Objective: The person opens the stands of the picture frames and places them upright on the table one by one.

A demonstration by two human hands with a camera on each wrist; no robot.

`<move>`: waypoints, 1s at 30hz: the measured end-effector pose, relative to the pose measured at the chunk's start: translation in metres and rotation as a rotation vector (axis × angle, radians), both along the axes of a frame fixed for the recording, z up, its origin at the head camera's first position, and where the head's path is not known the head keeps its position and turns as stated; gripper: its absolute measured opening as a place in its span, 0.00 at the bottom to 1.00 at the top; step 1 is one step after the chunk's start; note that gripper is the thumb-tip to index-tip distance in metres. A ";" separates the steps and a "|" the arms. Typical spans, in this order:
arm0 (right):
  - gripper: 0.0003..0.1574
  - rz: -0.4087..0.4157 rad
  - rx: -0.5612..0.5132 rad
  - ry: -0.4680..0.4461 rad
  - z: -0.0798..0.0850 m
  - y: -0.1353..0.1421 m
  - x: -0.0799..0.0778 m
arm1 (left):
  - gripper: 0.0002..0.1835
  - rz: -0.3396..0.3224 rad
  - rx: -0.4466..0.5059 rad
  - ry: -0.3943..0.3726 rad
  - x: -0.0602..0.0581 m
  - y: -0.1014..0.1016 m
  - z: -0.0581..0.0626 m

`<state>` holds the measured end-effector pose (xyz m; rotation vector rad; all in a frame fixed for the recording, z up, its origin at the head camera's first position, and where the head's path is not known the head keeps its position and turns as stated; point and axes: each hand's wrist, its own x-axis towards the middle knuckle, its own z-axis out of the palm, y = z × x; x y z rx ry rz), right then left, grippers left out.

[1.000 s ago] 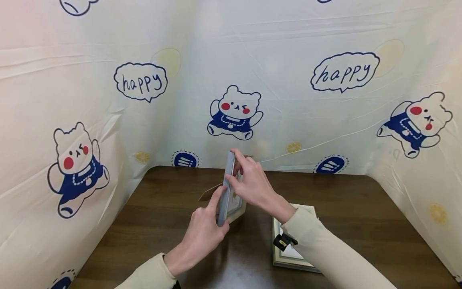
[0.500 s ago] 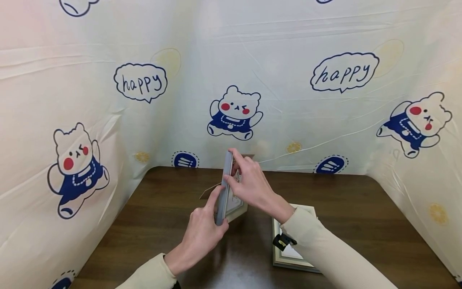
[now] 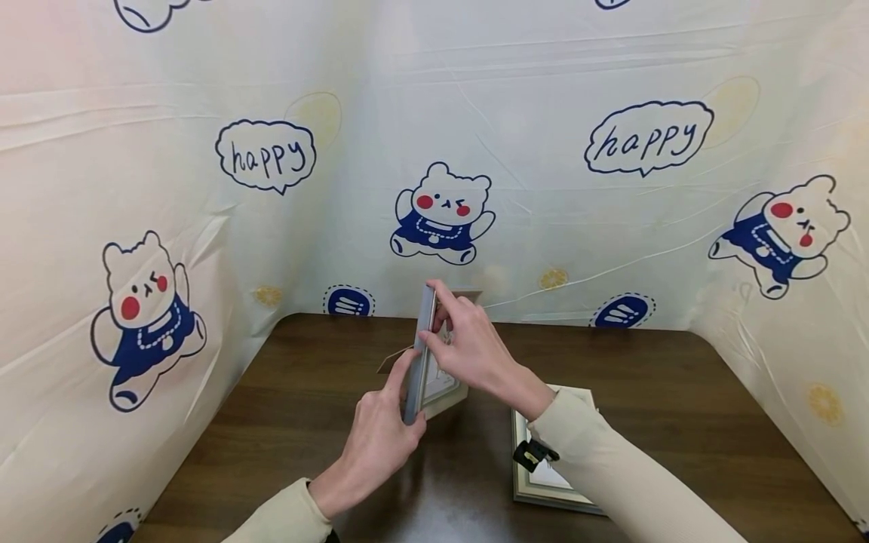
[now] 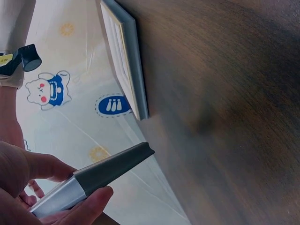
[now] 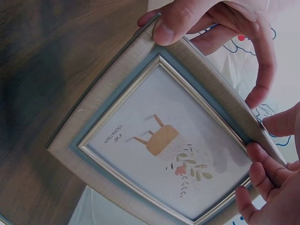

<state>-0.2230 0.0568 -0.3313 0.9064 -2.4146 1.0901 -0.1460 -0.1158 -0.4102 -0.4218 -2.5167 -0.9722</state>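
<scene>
Both hands hold a picture frame (image 3: 419,377) on edge above the table, its thin grey side towards the head camera. My left hand (image 3: 376,434) pinches its near lower end between thumb and fingers. At the upper part, my right hand (image 3: 475,343) grips the edge, thumb on the near side. A brown flap (image 3: 394,360) sticks out behind the frame to the left. In the right wrist view the frame's face (image 5: 178,140) shows a printed stool and flowers inside a pale beige border with a blue-grey inner band.
Another pale picture frame (image 3: 520,471) lies on the dark wooden table (image 3: 285,422) at the right, partly hidden under the right sleeve (image 3: 597,445). I cannot tell whether it is one frame or a stack. A printed cloth (image 3: 529,211) surrounds the table.
The held frame has shifted slightly left and turned a little, showing slightly more of its face. Both hands still grip it in nearly the same places.
</scene>
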 end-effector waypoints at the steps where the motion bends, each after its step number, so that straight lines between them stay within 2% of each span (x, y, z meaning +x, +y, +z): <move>1: 0.42 -0.001 0.002 -0.003 0.000 0.000 0.000 | 0.51 0.000 0.004 -0.004 0.000 0.000 0.000; 8: 0.43 0.008 0.006 0.007 0.000 -0.001 -0.001 | 0.51 -0.008 0.039 -0.036 0.002 0.000 0.002; 19: 0.43 0.021 0.010 0.015 0.000 -0.001 -0.002 | 0.49 -0.005 0.062 0.000 0.003 -0.002 -0.003; 30: 0.43 0.039 0.005 0.025 0.000 -0.001 -0.002 | 0.49 -0.010 0.094 -0.012 0.008 -0.005 -0.003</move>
